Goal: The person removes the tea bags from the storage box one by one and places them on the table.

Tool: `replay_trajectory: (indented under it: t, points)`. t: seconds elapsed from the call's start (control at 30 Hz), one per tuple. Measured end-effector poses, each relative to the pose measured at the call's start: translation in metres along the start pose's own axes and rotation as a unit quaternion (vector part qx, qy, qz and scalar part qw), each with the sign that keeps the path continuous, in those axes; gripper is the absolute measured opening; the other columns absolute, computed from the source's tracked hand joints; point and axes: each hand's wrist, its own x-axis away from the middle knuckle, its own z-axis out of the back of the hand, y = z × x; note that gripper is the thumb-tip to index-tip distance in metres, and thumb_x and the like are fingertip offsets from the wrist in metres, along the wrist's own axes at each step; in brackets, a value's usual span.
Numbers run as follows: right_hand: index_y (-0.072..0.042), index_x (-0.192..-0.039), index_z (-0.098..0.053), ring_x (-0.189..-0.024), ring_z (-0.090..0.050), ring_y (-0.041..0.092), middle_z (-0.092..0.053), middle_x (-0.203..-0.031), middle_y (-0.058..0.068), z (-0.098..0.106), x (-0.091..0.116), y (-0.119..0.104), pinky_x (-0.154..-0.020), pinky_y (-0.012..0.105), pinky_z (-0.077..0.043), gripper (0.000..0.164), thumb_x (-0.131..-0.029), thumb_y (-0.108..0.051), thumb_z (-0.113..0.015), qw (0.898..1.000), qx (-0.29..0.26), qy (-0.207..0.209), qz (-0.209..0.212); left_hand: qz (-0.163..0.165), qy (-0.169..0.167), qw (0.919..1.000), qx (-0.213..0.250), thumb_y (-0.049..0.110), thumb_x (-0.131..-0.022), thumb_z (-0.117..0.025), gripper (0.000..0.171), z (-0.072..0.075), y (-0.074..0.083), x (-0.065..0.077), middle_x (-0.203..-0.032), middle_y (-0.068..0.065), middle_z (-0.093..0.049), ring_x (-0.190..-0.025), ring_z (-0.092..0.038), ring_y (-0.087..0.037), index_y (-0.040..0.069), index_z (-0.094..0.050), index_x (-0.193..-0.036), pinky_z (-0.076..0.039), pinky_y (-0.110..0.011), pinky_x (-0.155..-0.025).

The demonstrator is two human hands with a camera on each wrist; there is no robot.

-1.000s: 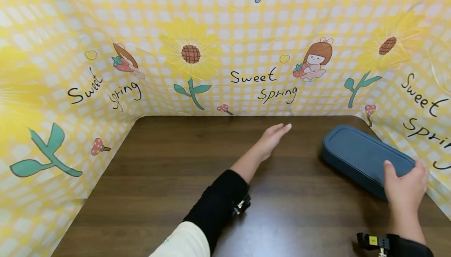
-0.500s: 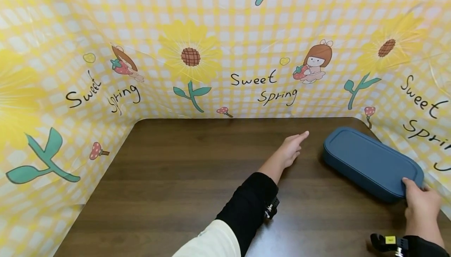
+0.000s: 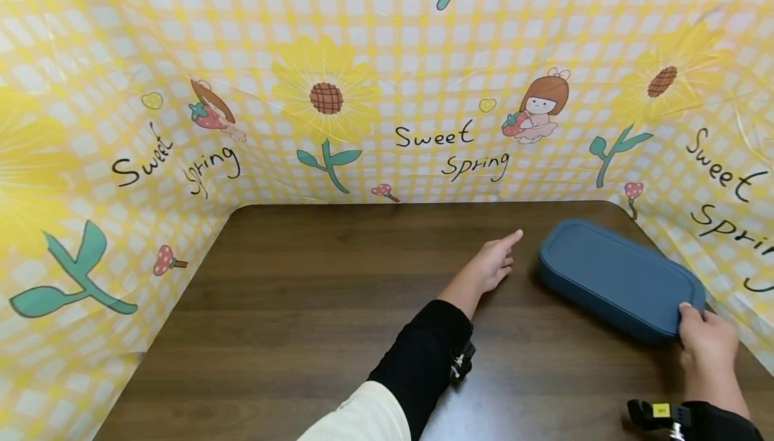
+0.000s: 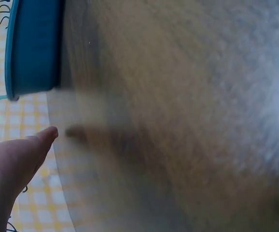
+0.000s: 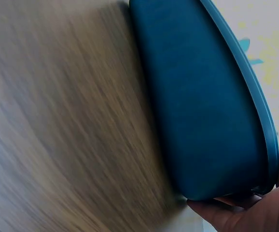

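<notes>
A long dark-blue lidded box (image 3: pixel 619 273) with rounded ends lies at a slant on the right side of the table. At its near right end my right hand (image 3: pixel 710 337) grips it, thumb at the lid's edge. The right wrist view shows fingers of this hand (image 5: pixel 255 212) round the end of the box wall (image 5: pixel 197 106). To the left of the box, a short gap away, my left hand (image 3: pixel 488 266) is held over the table with the index finger pointing toward the box. It holds nothing. In the left wrist view the box (image 4: pixel 35 48) stands beyond the fingertips.
The brown wood-grain table (image 3: pixel 290 320) has rounded far corners. Yellow-and-white checked sheeting (image 3: pixel 363 24) hangs along the back and both sides, close to the box's right side. Each wrist wears a black cuff with a small camera (image 3: pixel 462 360).
My left hand has moved right, toward the box, then slightly back. My right hand has shifted its grip to the box's near corner, and the box has slid a little to the left.
</notes>
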Motion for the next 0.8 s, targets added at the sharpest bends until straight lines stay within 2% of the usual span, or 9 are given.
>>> replay_trajectory:
  t: [0.03,0.1,0.13,0.17,0.23,0.33,0.43,0.57,0.8]
  points:
    - [0.01,-0.159,-0.028,-0.144,-0.03,0.033,-0.019,-0.166,0.028,-0.001,-0.001,0.0,-0.114,0.026,-0.042,0.068,-0.108,-0.035,-0.031,1.0,0.009,-0.01,0.004,0.004,-0.003,1.0,0.0,0.036,-0.103,-0.066,0.076,0.0,-0.001,0.001,-0.167,-0.028,-0.03,-0.156,-0.027,-0.048,-0.005,-0.034,-0.159,-0.026,-0.055,-0.13]
    - [0.013,-0.155,-0.034,-0.129,-0.034,0.035,-0.026,-0.159,0.029,-0.006,-0.002,-0.001,-0.092,0.021,-0.044,0.069,-0.108,-0.037,-0.032,0.999,0.029,-0.025,0.011,0.009,-0.01,0.9999,0.001,0.036,-0.103,-0.065,0.073,0.0,-0.004,0.001,-0.168,-0.027,-0.029,-0.156,-0.026,-0.048,-0.003,-0.037,-0.158,-0.025,-0.057,-0.13]
    - [0.012,-0.156,-0.034,-0.129,-0.034,0.038,-0.026,-0.158,0.031,-0.008,-0.002,-0.002,-0.091,0.021,-0.043,0.069,-0.108,-0.038,-0.031,0.999,0.037,-0.033,0.015,0.009,-0.013,0.9999,0.001,0.036,-0.103,-0.065,0.072,-0.001,-0.005,0.001,-0.168,-0.026,-0.029,-0.156,-0.025,-0.048,-0.002,-0.039,-0.158,-0.025,-0.058,-0.13]
    - [0.011,-0.156,-0.033,-0.13,-0.035,0.039,-0.025,-0.159,0.031,-0.011,-0.002,-0.003,-0.092,0.022,-0.044,0.069,-0.108,-0.038,-0.031,0.998,0.039,-0.038,0.018,0.008,-0.014,0.9999,0.001,0.035,-0.103,-0.065,0.07,-0.001,-0.005,0.001,-0.168,-0.024,-0.03,-0.156,-0.026,-0.048,-0.001,-0.04,-0.157,-0.025,-0.058,-0.13]
    - [0.009,-0.159,-0.028,-0.143,-0.03,0.037,-0.02,-0.167,0.028,-0.018,0.0,-0.007,-0.11,0.027,-0.043,0.07,-0.108,-0.038,-0.03,0.998,0.031,-0.046,0.019,0.002,-0.012,0.9999,0.001,0.034,-0.103,-0.066,0.068,0.0,-0.006,0.001,-0.166,-0.023,-0.035,-0.156,-0.028,-0.047,0.0,-0.042,-0.157,-0.026,-0.058,-0.129]
    - [0.007,-0.16,-0.025,-0.154,-0.019,0.034,-0.013,-0.171,0.024,-0.027,0.004,-0.013,-0.13,0.038,-0.024,0.069,-0.108,-0.038,-0.03,0.998,0.014,-0.053,0.023,-0.008,-0.001,1.0,0.002,0.032,-0.103,-0.066,0.07,0.003,-0.006,0.0,-0.162,-0.02,-0.043,-0.155,-0.032,-0.044,-0.001,-0.038,-0.159,-0.027,-0.056,-0.13]
    - [0.008,-0.159,-0.026,-0.154,-0.019,0.035,-0.014,-0.171,0.025,-0.033,0.006,-0.015,-0.132,0.042,-0.021,0.068,-0.108,-0.037,-0.03,0.998,0.013,-0.06,0.03,-0.012,0.01,0.9999,0.0,0.031,-0.102,-0.067,0.073,0.008,-0.006,0.0,-0.162,-0.019,-0.044,-0.155,-0.034,-0.039,-0.002,-0.036,-0.16,-0.027,-0.052,-0.131]
    - [0.009,-0.159,-0.025,-0.154,-0.019,0.037,-0.016,-0.17,0.026,-0.039,0.01,-0.017,-0.131,0.044,-0.022,0.068,-0.109,-0.036,-0.029,0.997,0.017,-0.075,0.033,-0.012,0.02,0.9997,-0.009,0.028,-0.102,-0.067,0.069,0.015,-0.005,0.0,-0.166,-0.017,-0.04,-0.156,-0.034,-0.034,0.001,-0.04,-0.159,-0.027,-0.05,-0.131]
    - [0.008,-0.159,-0.026,-0.152,-0.022,0.037,-0.02,-0.169,0.027,-0.051,0.015,-0.018,-0.131,0.045,-0.023,0.067,-0.109,-0.037,-0.03,0.995,0.012,-0.086,0.039,-0.02,0.01,0.9994,-0.028,0.024,-0.102,-0.067,0.063,0.027,0.0,0.002,-0.165,-0.013,-0.042,-0.156,-0.035,-0.029,0.005,-0.044,-0.158,-0.027,-0.048,-0.132]
